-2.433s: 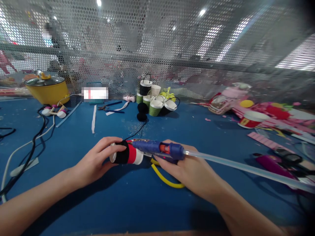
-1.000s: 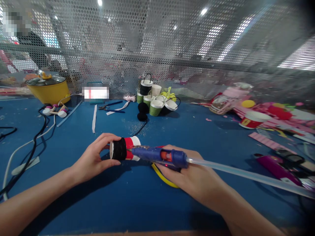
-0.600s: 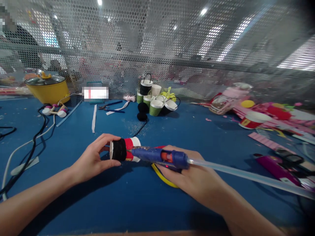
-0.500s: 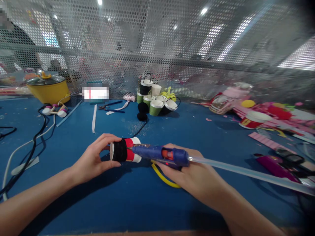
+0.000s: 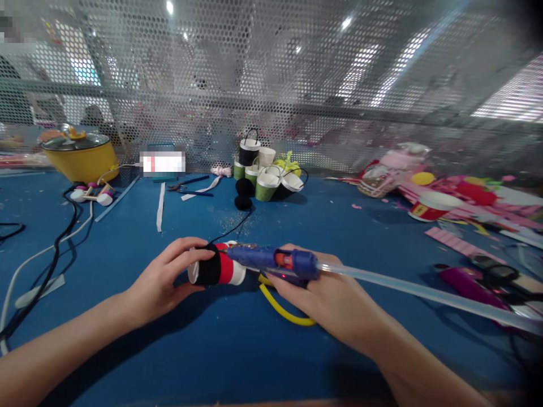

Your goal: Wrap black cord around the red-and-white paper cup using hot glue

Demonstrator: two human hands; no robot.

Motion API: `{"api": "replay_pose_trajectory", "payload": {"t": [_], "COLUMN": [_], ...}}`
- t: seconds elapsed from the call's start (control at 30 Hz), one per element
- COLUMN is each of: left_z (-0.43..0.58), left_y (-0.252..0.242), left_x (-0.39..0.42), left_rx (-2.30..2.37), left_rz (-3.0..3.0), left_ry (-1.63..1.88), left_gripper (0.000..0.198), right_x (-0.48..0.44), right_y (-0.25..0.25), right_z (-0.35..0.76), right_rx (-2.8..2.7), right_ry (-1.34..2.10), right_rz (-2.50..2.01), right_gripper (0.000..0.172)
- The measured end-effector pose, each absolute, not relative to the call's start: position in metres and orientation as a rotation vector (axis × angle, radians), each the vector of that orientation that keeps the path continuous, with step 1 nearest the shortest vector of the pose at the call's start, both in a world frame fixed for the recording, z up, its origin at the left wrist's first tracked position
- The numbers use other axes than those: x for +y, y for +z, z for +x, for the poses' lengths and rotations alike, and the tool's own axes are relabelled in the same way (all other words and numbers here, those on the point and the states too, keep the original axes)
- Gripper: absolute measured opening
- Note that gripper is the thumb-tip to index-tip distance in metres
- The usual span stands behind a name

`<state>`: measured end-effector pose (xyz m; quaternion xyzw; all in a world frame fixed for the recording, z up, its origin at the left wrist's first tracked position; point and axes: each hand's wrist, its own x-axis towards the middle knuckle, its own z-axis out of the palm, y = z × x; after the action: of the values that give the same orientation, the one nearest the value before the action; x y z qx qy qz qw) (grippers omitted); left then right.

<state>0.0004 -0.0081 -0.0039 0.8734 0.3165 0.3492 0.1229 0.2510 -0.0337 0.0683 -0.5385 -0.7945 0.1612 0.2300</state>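
My left hand (image 5: 172, 277) is closed around a small paper cup (image 5: 227, 268) lying on its side, its lower part wound with black cord and the rest red and white. In my right hand (image 5: 326, 288) is a blue hot glue gun (image 5: 254, 257), its nozzle at the cup's upper side near the edge of the black winding; whether it touches I cannot tell. A long clear glue stick (image 5: 407, 289) runs out of the gun's back to the right. Black cord (image 5: 231, 230) leads from the cup to a black ball of cord (image 5: 243, 202).
Small cups with handles (image 5: 267, 186) stand at the back by a perforated metal screen (image 5: 203, 113). Pliers (image 5: 189, 183), white strips (image 5: 160, 208) and a yellow pot (image 5: 80, 161) are to the left. Pink scraps (image 5: 466, 206), a red paper cup (image 5: 432, 209) and a purple tool (image 5: 466, 285) lie right.
The cup has turned in my left hand, and my fingers now reach further over the black winding. The glue gun's nozzle has moved slightly left and up along with my right hand.
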Motion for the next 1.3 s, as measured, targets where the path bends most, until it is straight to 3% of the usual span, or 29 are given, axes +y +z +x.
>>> {"api": "replay_pose_trajectory", "payload": {"t": [0.33,0.43,0.53,0.77,0.93,1.1,1.2,1.3], "left_z": [0.001,0.001,0.000,0.001,0.002,0.003,0.003,0.003], "left_y": [-0.003,-0.004,-0.005,-0.002,-0.003,-0.002,-0.003,-0.004], "left_x": [-0.010,-0.008,-0.005,-0.007,-0.010,-0.011,-0.012,-0.015], "left_rx": [0.847,0.879,0.947,1.000,0.990,0.955,0.894,0.848], "left_rz": [2.664,2.630,2.538,2.396,2.394,2.428,2.477,2.510], "left_ry": [1.006,1.016,1.025,1.065,1.104,1.118,1.101,1.089], "left_gripper": [0.032,0.033,0.035,0.040,0.039,0.038,0.038,0.036], "right_x": [-0.029,-0.027,-0.017,0.037,0.061,0.052,0.038,0.030], "right_y": [0.068,0.072,0.075,0.050,0.026,0.039,0.053,0.057], "right_z": [0.251,0.256,0.270,0.308,0.317,0.296,0.265,0.232], "right_rx": [-2.206,-2.125,-1.983,-1.734,-1.749,-1.843,-1.977,-1.972], "right_ry": [0.468,0.625,0.743,0.718,0.585,0.446,0.667,1.323], "right_rz": [-1.431,-1.454,-1.582,-1.847,-2.022,-1.934,-1.776,-1.470], "right_gripper": [0.013,0.013,0.023,0.036,0.035,0.031,0.039,0.055]}}
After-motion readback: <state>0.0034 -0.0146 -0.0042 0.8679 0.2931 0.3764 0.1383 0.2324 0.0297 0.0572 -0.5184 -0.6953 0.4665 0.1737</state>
